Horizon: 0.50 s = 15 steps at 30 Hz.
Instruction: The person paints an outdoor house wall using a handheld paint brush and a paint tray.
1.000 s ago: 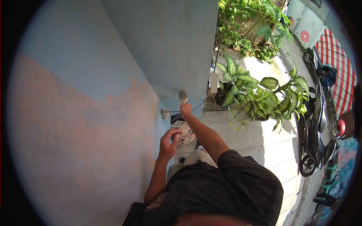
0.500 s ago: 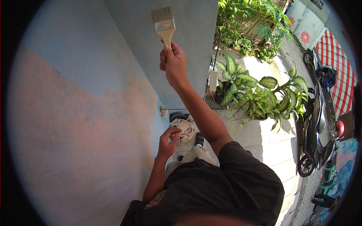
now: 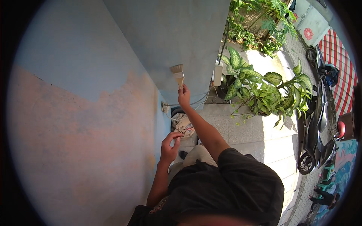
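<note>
Paintbrush (image 3: pixel 180 80) (pale-handled) has come down, clasped in the right grip (image 3: pixel 184 96), the left grip (image 3: pixel 170 147) loosely parted.

The paved floor (image 3: pixel 245 133), shaded at left and sunlit farther right, supports a pale patterned bundle (image 3: pixel 186 127) at its left end, leafy plants (image 3: pixel 264 100) in pots, a dark motorbike (image 3: pixel 312 132), and green stools (image 3: pixel 329 171) at lower right.

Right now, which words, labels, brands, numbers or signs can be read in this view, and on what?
None can be read.
Flat, pale wooden-handled paintbrush in the right hand: no lettering discernible.
Black short-sleeved fabric shirt: print near left sleeve, too small and dim to read.
</note>
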### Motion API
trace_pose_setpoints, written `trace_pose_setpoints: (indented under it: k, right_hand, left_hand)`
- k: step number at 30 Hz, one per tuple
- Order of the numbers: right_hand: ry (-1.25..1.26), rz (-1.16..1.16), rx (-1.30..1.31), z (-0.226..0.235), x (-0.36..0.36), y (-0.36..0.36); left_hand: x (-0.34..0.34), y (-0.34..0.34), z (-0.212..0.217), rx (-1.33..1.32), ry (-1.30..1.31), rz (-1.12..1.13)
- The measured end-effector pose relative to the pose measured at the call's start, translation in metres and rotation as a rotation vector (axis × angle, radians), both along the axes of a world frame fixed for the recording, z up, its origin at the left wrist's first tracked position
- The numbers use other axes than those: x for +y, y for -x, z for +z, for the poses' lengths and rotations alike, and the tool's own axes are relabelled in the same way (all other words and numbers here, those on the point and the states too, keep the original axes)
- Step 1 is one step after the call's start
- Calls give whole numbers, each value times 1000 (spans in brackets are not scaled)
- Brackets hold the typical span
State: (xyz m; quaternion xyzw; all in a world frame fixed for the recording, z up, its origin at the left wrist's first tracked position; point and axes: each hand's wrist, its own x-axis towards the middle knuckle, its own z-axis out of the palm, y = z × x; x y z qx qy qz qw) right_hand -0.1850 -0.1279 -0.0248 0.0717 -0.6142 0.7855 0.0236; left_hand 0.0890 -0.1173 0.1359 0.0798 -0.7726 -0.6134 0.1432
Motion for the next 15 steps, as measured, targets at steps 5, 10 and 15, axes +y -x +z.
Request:
trace_pose_setpoints:
  k: [5,10,15]
  right_hand:
    - [-405,-179,-420,-87,18,-13]
    - [-50,38,-744,-9,-19,-19]
    - [401,321,-672,153,-40,-23]
  left_hand:
    - [-3,1,-2,-15,-5,6]
    - [-8,-8,-2,-24,-4,48]
    - [-12,-15,4,0,23,76]
